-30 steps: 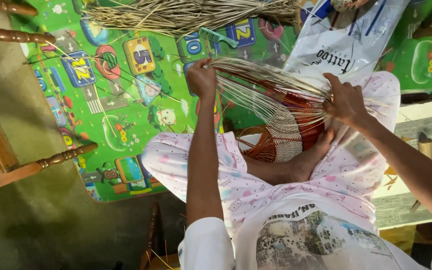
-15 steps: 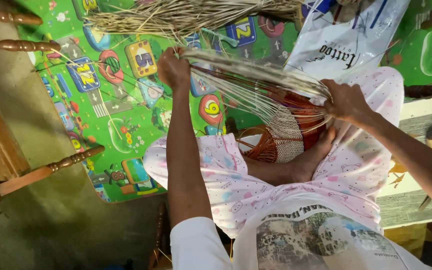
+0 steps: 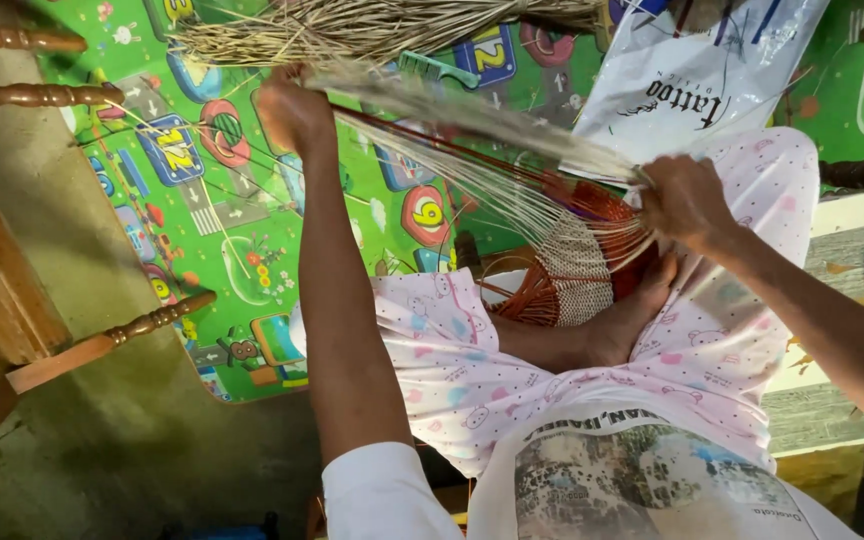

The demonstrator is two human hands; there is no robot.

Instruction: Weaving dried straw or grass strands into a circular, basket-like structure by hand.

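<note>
I sit cross-legged on a green play mat [image 3: 202, 230] with a half-woven basket [image 3: 567, 275] in my lap, its ribs reddish-brown and its weave pale. My left hand [image 3: 292, 110] is stretched out to the left, closed around the far ends of a bundle of long pale straw strands [image 3: 472, 150] that fan out from the basket. My right hand [image 3: 687, 200] grips the same strands where they meet the basket's rim. My bare foot [image 3: 632, 310] rests against the basket's lower side.
A loose heap of dry straw [image 3: 372, 25] lies at the top of the mat. A white plastic bag [image 3: 692, 80] sits beyond the basket. Turned wooden chair legs [image 3: 102, 345] stand at the left. A pale wooden plank [image 3: 852, 240] runs on the right.
My left hand has pulled the strand bundle outward to the left and upward, stretching it longer. My right hand has stayed at the basket rim.
</note>
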